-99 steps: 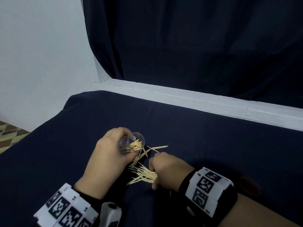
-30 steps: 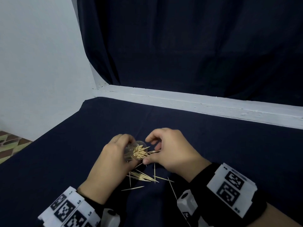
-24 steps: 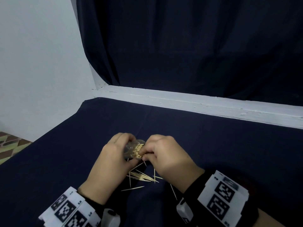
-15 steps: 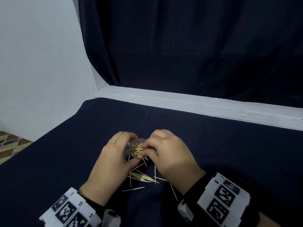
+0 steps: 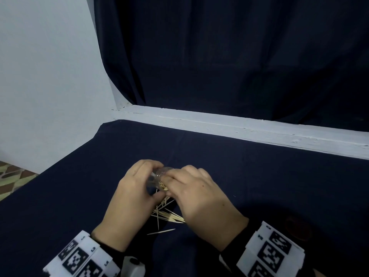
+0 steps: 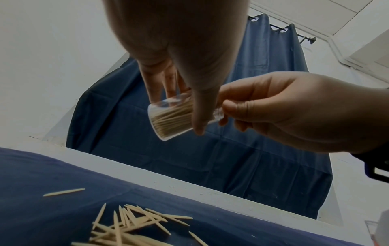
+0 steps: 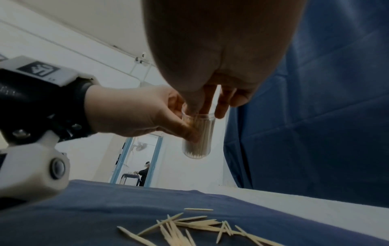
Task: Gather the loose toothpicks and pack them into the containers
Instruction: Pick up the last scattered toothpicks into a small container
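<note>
My left hand (image 5: 152, 179) grips a small clear container (image 5: 158, 176), tilted above the dark blue cloth and packed with toothpicks. My right hand (image 5: 171, 182) has its fingertips bunched at the container's mouth, pinching the ends of the toothpicks (image 5: 164, 186) inside it. In the left wrist view the container (image 6: 170, 119) lies sideways between thumb and fingers. The right wrist view shows this container (image 7: 197, 136) hanging under my right fingers (image 7: 221, 103). Loose toothpicks (image 5: 167, 214) lie scattered on the cloth beneath both hands, with one stray toothpick (image 5: 160, 231) nearer me.
A white ledge (image 5: 239, 128) runs along the far side of the cloth-covered table (image 5: 259, 176), with a dark curtain (image 5: 219, 56) behind it. The table's left edge drops to a tiled floor (image 5: 12, 176). A dark reddish round thing (image 5: 297, 228) lies right of my right wrist.
My right hand rose from the loose pile with toothpicks, carried them to the container's mouth and pushed them in. The toothpick ends now barely stick out. The left hand kept holding the container.
</note>
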A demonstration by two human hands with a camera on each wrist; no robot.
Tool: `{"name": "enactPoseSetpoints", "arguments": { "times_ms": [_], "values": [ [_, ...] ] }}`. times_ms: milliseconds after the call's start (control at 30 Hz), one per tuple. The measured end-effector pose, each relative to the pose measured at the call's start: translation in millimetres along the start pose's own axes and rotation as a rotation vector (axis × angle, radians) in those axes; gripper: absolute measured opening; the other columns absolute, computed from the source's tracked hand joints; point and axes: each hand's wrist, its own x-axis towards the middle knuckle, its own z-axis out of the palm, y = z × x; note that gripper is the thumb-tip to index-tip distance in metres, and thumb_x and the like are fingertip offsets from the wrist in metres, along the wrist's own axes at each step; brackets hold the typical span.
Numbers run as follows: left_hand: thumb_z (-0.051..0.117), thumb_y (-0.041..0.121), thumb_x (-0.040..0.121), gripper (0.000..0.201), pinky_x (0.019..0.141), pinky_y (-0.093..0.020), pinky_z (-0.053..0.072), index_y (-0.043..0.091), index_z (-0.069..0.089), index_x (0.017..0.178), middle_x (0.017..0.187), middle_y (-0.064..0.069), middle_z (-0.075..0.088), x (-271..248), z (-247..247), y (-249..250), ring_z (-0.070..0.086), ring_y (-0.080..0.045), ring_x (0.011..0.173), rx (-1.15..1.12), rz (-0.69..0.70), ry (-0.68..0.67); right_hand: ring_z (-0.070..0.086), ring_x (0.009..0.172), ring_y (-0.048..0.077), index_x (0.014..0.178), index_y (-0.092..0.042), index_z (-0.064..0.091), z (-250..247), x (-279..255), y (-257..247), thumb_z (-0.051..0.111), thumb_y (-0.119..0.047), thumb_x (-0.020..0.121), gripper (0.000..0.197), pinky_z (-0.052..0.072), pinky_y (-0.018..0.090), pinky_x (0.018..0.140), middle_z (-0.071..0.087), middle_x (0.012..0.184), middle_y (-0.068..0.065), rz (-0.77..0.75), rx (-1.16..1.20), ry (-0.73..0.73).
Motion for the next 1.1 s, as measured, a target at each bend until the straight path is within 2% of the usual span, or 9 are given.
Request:
{"name": "enactPoseSetpoints", "arguments": {
  "times_ms": [133, 333, 533, 667, 767, 867, 967, 1033, 1100],
  "values": [
    [0.085, 0.003, 0.058, 0.048, 0.084, 0.001, 0.034, 0.017, 0.063, 0.098, 0.098, 0.017, 0.056, -0.7, 0.2, -0.3, 0.046, 0.017, 0.099, 0.009, 0.001, 0.011, 0.048, 0.081, 0.012, 0.114, -0.029, 0.065, 3.7, -2.8, 1.4, 0.058, -0.011, 0.074, 0.044, 0.041, 0.024, 0.072, 0.061, 0.106, -0.018, -0.035, -0.006, 0.029],
    [0.088, 0.015, 0.059, 0.048, 0.082, 0.001, 0.033, 0.022, 0.060, 0.098, 0.096, 0.025, 0.052, 0.8, 0.3, 1.4, 0.048, 0.007, 0.099, 0.009, 0.007, -0.004, 0.049, 0.083, 0.011, 0.095, -0.023, 0.071, -2.9, -2.2, 7.2, 0.061, -0.022, 0.082, 0.016, 0.038, 0.024, 0.076, 0.061, 0.095, -0.012, -0.010, -0.026, 0.178],
    [0.085, 0.004, 0.058, 0.050, 0.084, 0.000, 0.033, 0.021, 0.063, 0.099, 0.098, 0.021, 0.055, -0.4, 1.4, 1.5, 0.049, 0.006, 0.096, 0.015, -0.026, -0.018, 0.052, 0.075, 0.014, 0.089, -0.021, 0.071, 4.7, -5.8, 5.9, 0.038, -0.013, 0.077, 0.036, 0.032, 0.023, 0.074, 0.060, 0.081, -0.010, 0.011, -0.065, 0.076],
    [0.086, 0.004, 0.057, 0.049, 0.083, 0.001, 0.033, 0.019, 0.064, 0.098, 0.097, 0.017, 0.057, 0.0, 0.2, 1.0, 0.049, 0.003, 0.093, 0.023, -0.020, -0.024, 0.054, 0.083, 0.014, 0.097, -0.022, 0.072, 3.8, -3.1, 9.0, 0.056, -0.004, 0.074, 0.033, 0.044, 0.026, 0.077, 0.064, 0.090, -0.010, 0.033, 0.190, 0.076],
    [0.087, 0.007, 0.058, 0.049, 0.082, 0.003, 0.032, 0.021, 0.062, 0.097, 0.096, 0.020, 0.056, -0.9, -4.6, -2.3, 0.049, 0.006, 0.092, 0.042, -0.038, -0.031, 0.051, 0.090, 0.009, 0.103, -0.022, 0.071, -16.0, -0.9, 18.6, 0.061, -0.015, 0.083, 0.024, 0.041, 0.022, 0.082, 0.061, 0.092, -0.010, 0.177, 0.366, 0.051],
    [0.086, 0.009, 0.060, 0.046, 0.078, 0.004, 0.031, 0.025, 0.062, 0.096, 0.095, 0.023, 0.055, -2.9, -10.7, -6.1, 0.047, 0.015, 0.096, 0.036, -0.111, -0.018, 0.052, 0.078, 0.006, 0.090, -0.025, 0.068, -36.3, -2.2, 37.6, 0.066, -0.028, 0.086, 0.006, 0.044, 0.024, 0.076, 0.057, 0.080, -0.012, 0.413, 0.240, -0.211],
    [0.087, 0.012, 0.060, 0.044, 0.075, 0.003, 0.032, 0.025, 0.062, 0.095, 0.095, 0.021, 0.056, -4.6, -14.3, -9.1, 0.047, 0.016, 0.095, 0.033, -0.146, -0.007, 0.059, 0.080, 0.019, 0.076, -0.018, 0.057, -39.6, -7.6, 46.2, 0.067, -0.042, 0.084, 0.027, 0.046, 0.027, 0.072, 0.061, 0.083, -0.002, 0.604, 0.011, -0.630],
    [0.087, 0.015, 0.061, 0.042, 0.075, 0.002, 0.033, 0.024, 0.063, 0.094, 0.094, 0.018, 0.058, -4.9, -15.6, -11.0, 0.049, 0.012, 0.091, 0.045, -0.170, -0.007, 0.054, 0.078, 0.021, 0.072, -0.017, 0.047, -34.8, -11.9, 45.5, 0.068, -0.053, 0.079, 0.042, 0.042, 0.027, 0.069, 0.052, 0.079, -0.001, 0.616, -0.098, -0.801],
    [0.087, 0.015, 0.060, 0.042, 0.075, 0.001, 0.034, 0.024, 0.063, 0.094, 0.094, 0.016, 0.059, -4.9, -16.3, -12.9, 0.050, 0.008, 0.087, 0.053, -0.180, -0.001, 0.054, 0.080, 0.021, 0.079, -0.016, 0.046, -29.3, -15.0, 41.2, 0.069, -0.060, 0.074, 0.049, 0.042, 0.027, 0.069, 0.051, 0.083, 0.000, 0.602, -0.125, -0.896]
  ]
}}
